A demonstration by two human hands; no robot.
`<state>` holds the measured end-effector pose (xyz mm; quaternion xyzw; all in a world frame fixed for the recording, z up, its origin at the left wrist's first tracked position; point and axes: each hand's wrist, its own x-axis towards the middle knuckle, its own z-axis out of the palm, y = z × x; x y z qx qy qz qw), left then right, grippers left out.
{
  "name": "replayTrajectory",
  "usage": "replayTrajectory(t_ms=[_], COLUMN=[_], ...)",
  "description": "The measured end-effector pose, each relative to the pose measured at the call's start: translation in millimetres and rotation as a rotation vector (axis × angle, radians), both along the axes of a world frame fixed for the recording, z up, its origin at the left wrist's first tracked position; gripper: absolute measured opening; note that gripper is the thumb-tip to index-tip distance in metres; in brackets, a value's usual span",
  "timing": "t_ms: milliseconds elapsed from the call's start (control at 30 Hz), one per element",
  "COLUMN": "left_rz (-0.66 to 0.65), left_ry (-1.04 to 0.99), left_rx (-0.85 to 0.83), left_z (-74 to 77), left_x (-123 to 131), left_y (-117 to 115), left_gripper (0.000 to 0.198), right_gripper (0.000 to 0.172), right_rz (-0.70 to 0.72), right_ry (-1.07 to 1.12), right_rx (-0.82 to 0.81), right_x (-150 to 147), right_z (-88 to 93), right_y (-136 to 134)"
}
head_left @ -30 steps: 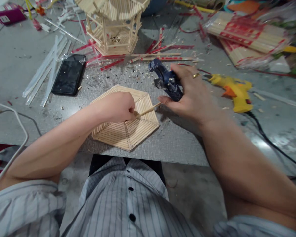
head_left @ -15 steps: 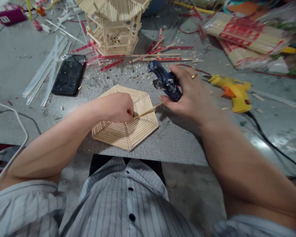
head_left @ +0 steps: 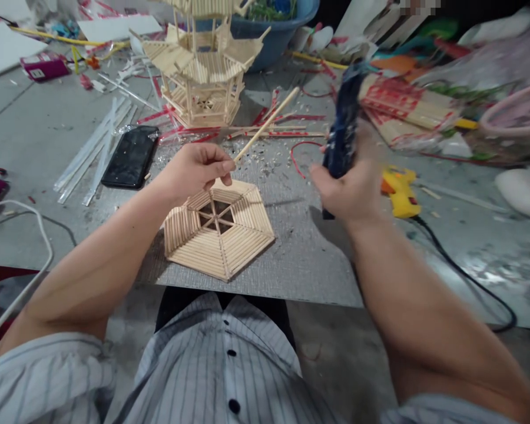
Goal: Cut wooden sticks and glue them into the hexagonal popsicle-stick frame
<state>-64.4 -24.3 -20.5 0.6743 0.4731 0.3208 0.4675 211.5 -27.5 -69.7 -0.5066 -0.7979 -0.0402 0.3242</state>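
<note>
My left hand (head_left: 209,166) is closed, pinching one end of a thin wooden stick (head_left: 267,126) that slants up to the right. Below that hand lies a hexagonal panel (head_left: 242,247) of glued wooden sticks, with spokes crossing an open hexagon at its middle. To the right, my right hand (head_left: 351,182) is wrapped round a dark blue hand tool (head_left: 342,126), raised above the table and blurred by motion. Its jaws and exact kind cannot be made out. The stick and the tool are apart.
A tiered stick pagoda (head_left: 203,65) stands at the back before a blue basin (head_left: 274,29). A black phone (head_left: 130,156) and clear glue sticks (head_left: 92,147) lie left. Right are a yellow glue gun (head_left: 401,191), its cord, and bagged sticks (head_left: 410,109). Red scraps litter the table.
Both hands have lifted off the panel, uncovering its middle. The stick now points up and away in my left hand. My right hand has moved right with the blue tool turned upright. The view has tilted up.
</note>
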Motion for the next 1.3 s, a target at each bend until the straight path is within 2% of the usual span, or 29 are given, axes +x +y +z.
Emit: replayTrajectory(t_ms=[67, 233, 600, 833, 1033, 1300], left_rz=[0.015, -0.014, -0.111, -0.16, -0.139, -0.149], left_ry=[-0.116, -0.227, -0.245, -0.203, -0.193, -0.312], left_rx=[-0.039, -0.136, -0.166, -0.152, -0.155, -0.162], left_z=[-1.9, -2.5, -4.8, -10.1, -13.0, -15.1], left_x=[2, 7, 12, 14, 16, 21], left_y=[0, -3, -9, -11, -12, -15], left_gripper=[0.011, 0.015, 0.022, 0.029, 0.029, 0.029], right_gripper=[0.063, 0.063, 0.07, 0.062, 0.057, 0.054], right_rz=[-0.018, 0.098, 0.135, 0.203, 0.198, 0.18], right_ry=[0.077, -0.062, -0.106, -0.108, -0.113, -0.114], right_rx=[0.038, -0.098, -0.178, -0.182, -0.199, -0.218], right_x=[-6, -21, -28, -32, -35, -35], right_z=[0.2, 1.4, 4.4, 7.2, 10.1, 13.3], right_y=[-1, -7, -14, -22, -26, -26])
